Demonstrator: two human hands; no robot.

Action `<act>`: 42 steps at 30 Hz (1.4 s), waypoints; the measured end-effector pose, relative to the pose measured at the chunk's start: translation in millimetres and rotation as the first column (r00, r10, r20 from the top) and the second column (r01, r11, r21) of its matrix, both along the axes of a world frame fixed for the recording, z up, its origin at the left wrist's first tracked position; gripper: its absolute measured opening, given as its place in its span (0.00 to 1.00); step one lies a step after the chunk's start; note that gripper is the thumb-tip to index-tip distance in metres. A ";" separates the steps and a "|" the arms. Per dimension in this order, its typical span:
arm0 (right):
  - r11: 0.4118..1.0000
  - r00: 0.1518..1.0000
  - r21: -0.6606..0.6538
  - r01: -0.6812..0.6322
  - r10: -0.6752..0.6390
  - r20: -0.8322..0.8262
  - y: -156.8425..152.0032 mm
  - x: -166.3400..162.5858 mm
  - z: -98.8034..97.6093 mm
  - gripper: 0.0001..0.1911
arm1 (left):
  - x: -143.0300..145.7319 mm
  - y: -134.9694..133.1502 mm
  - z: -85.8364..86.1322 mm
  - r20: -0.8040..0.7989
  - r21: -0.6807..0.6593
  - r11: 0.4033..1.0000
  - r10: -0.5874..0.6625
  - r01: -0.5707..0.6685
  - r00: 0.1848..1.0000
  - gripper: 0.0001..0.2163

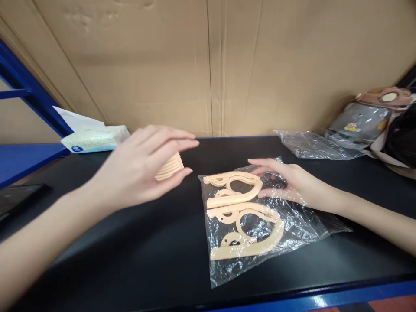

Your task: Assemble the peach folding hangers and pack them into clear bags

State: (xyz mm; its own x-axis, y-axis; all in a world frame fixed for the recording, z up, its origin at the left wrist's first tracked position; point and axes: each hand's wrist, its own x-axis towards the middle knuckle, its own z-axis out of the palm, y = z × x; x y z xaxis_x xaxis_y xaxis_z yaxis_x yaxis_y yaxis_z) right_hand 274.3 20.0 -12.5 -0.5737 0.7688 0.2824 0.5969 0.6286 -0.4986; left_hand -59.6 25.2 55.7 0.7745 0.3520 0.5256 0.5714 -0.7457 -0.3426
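Observation:
My left hand point(147, 162) is raised over the dark tabletop, fingers stretched out and thumb apart. A beige ribbed stack point(170, 167) shows between thumb and fingers, mostly hidden by the hand; whether they touch it cannot be seen clearly. On the right, my right hand point(289, 182) has its fingers and thumb around the upper part of a clear plastic bag point(292, 229), with film bunched between them. Inside the bag lie beige folding hangers, one folded hanger point(240, 186) near my right thumb and another hanger point(273, 236) closer to me.
A tissue pack point(94, 139) stands at the back left. At the back right are another clear plastic bag point(308, 145) and a transparent bottle point(360, 121) with a brown lid. A dark flat object point(22, 199) lies at the left edge. Cardboard point(162, 65) walls the back.

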 end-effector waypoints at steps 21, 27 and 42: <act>0.973 0.961 0.125 0.196 -0.216 0.173 4.4 16.4 14.9 0.25 | -105.4 61.7 4.7 -0.204 -0.545 0.695 0.433 -0.469 0.878 0.32; 0.973 0.964 0.123 0.195 -0.213 0.157 3.4 15.5 19.0 0.25 | -83.1 46.7 11.8 -0.180 -0.639 0.593 0.504 -0.490 0.845 0.32; 0.926 0.957 0.254 0.280 -0.249 -0.150 -22.4 -2.3 37.9 0.13 | 12.1 -9.4 -11.1 0.174 -0.199 0.959 0.235 -0.200 0.956 0.35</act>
State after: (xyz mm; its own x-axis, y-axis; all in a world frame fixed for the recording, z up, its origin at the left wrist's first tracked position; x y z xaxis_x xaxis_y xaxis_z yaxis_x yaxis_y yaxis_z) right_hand 272.0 -2.4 25.4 -0.3122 0.7740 0.5508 0.7099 0.5754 -0.4062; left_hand -47.5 15.8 44.7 0.5582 0.6015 0.5715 0.7687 -0.6342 -0.0832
